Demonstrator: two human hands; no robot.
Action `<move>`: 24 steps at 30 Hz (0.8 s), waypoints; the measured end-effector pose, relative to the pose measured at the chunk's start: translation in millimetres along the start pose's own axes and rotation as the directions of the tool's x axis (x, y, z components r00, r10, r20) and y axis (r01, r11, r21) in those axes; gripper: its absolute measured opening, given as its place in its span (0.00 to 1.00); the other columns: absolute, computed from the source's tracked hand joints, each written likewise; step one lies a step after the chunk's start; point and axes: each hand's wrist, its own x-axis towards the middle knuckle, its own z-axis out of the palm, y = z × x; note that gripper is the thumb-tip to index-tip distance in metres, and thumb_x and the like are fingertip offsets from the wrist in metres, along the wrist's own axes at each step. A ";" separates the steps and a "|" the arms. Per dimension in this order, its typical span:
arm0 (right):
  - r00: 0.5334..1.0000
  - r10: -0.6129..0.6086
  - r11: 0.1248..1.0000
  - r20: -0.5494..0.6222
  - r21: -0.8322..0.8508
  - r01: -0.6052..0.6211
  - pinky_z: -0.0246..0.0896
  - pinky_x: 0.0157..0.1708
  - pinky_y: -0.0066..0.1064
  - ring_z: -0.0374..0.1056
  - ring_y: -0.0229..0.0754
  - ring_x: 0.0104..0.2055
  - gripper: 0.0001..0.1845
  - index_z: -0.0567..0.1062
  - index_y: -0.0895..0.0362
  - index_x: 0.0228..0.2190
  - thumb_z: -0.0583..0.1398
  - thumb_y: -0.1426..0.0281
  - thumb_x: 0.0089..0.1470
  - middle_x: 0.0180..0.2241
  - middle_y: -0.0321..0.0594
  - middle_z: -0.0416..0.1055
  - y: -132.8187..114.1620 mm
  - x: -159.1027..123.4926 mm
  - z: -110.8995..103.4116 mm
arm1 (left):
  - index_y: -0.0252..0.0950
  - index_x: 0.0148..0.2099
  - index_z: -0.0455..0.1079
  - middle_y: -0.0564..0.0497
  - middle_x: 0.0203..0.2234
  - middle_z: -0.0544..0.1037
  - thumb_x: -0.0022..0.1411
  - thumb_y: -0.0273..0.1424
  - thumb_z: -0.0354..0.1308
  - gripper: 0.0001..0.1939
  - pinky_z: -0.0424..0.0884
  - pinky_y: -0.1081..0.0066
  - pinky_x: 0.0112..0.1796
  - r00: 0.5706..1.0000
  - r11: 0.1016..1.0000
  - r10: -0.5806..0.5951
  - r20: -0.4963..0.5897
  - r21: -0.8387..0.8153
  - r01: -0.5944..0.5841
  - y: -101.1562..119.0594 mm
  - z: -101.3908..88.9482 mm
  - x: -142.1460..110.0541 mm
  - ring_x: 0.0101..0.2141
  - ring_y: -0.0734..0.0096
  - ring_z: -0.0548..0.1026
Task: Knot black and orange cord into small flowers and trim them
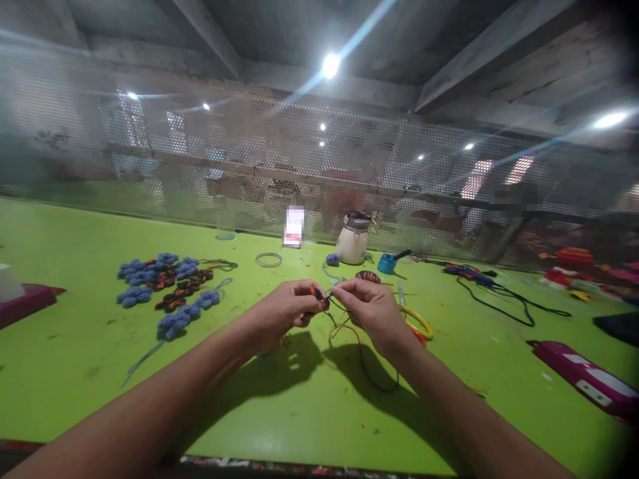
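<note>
My left hand (289, 307) is closed, pinching a small crocheted piece (319, 297) of dark yarn mixed with orange and red. Against that piece, the fingertips of my right hand (372, 313) are pressed together round a thin crochet hook (329, 291), mostly hidden by the fingers. Loose strands of dark and orange yarn (360, 346) hang below the hands and curl on the green table (299, 419). Just behind my right hand sits a ball of multicoloured yarn (368, 276). A yellow ring-shaped handle (422, 322) shows beside the right wrist, partly covered.
Blue crocheted flowers (137, 273) and dark orange ones (172, 301) lie at left. Behind stand a white jar (353, 241), a blue pot (387, 263) and a lit phone (293, 227). At right are a black cord (514, 307) and a purple power strip (584, 379).
</note>
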 end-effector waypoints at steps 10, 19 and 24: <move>0.999 -0.044 0.998 -0.026 -0.037 0.043 0.40 0.15 0.25 0.43 0.28 0.14 0.14 0.75 0.61 0.26 0.63 0.61 0.44 0.12 0.26 0.52 3.4 4.6 -5.1 | 0.32 0.32 0.65 0.56 0.22 0.61 0.51 0.31 0.60 0.08 0.50 0.75 0.24 0.999 0.998 0.028 0.017 0.054 -0.029 -1.4 -3.6 2.6 0.23 0.79 0.55; 0.992 -0.092 0.983 0.083 -0.154 0.104 0.52 0.23 0.27 0.57 0.33 0.22 0.08 0.76 0.60 0.21 0.65 0.67 0.41 0.19 0.35 0.66 -0.9 8.7 -22.6 | 0.33 0.30 0.65 0.55 0.21 0.64 0.51 0.31 0.58 0.07 0.51 0.74 0.24 0.998 0.991 0.028 -0.057 0.131 -0.021 -1.7 -5.3 4.9 0.22 0.78 0.57; 0.991 -0.137 0.970 0.002 -0.204 0.134 0.52 0.22 0.28 0.56 0.34 0.22 0.10 0.76 0.60 0.21 0.64 0.65 0.42 0.19 0.35 0.65 2.3 9.4 -20.7 | 0.33 0.29 0.66 0.54 0.21 0.65 0.49 0.29 0.59 0.06 0.51 0.74 0.23 0.998 0.997 0.034 -0.061 0.071 -0.030 -0.3 -4.1 4.8 0.22 0.79 0.58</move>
